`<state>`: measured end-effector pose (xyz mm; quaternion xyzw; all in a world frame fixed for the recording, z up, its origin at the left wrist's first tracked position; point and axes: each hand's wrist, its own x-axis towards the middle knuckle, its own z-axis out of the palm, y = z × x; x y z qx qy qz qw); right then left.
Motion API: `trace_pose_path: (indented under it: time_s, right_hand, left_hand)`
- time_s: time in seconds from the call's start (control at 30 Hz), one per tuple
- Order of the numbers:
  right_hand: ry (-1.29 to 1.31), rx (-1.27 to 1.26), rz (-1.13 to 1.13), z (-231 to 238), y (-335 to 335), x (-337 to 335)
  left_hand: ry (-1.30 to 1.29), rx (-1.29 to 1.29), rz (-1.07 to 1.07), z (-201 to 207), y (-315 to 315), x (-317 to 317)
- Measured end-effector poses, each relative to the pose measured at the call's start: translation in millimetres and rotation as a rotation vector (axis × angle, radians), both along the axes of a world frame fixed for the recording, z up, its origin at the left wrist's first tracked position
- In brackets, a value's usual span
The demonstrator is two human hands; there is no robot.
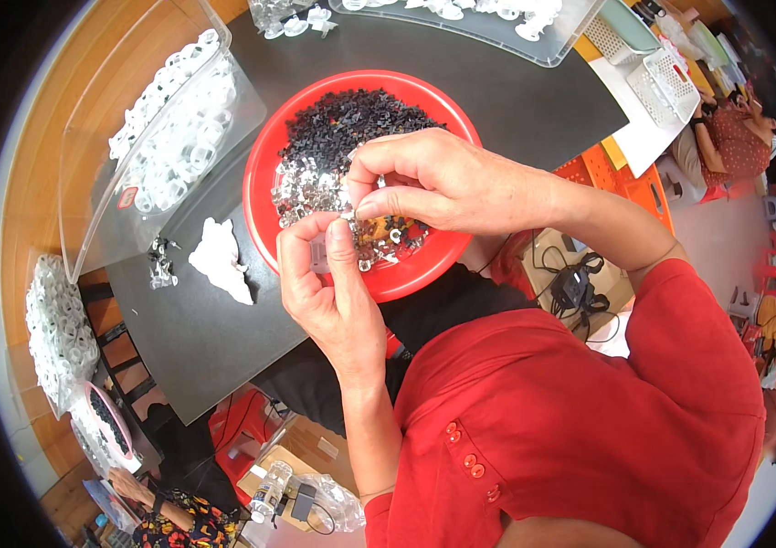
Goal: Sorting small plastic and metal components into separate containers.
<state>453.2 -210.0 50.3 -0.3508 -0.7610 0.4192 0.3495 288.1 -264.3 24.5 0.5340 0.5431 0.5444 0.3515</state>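
Over a round red basin [258, 173] my two hands meet, fingertips nearly touching. My left hand [337, 288] is closed in a pinch of thumb and forefinger. Coming in from the right, my right hand [438, 178] pinches at the same spot. What they hold is too small and covered to name. Heaped in the basin are small black pieces [351, 119] toward the far side and shiny clear pieces [301, 190] at the left. Some orange and black bits [397, 233] lie near the basin's near right side, partly below my right hand.
At the left of the dark table [278, 338] stands a clear plastic bin [95, 173] of white ring-like parts. A crumpled white tissue [221, 260] and a small pile of parts [162, 265] lie nearby. Another clear tray [461, 27] stands at the back. Other people sit at both sides.
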Motion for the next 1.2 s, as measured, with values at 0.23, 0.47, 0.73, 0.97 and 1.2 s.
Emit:
trace_pose_path:
  time_s: [0.23, 0.47, 0.73, 0.97, 1.2]
  right_hand:
    - [0.123, -0.535, 0.115, -5, 8, 8]
    - [0.255, -0.774, 0.175, -3, 7, 4]
    - [0.26, -0.686, 0.074, -7, 5, 0]
    - [0.142, -0.15, -0.03, -3, 0, -2]
    - [-0.031, 0.217, -0.042, 3, -5, -5]
  left_hand:
    - [-0.12, -0.049, 0.008, 1, -3, 2]
    - [-0.035, 0.049, -0.058, -5, 2, 2]
    - [-0.195, -0.079, -0.042, 6, -1, 5]
    - [-0.294, -0.122, -0.086, 5, -1, 1]
    - [-0.342, -0.148, -0.086, 4, -1, -1]
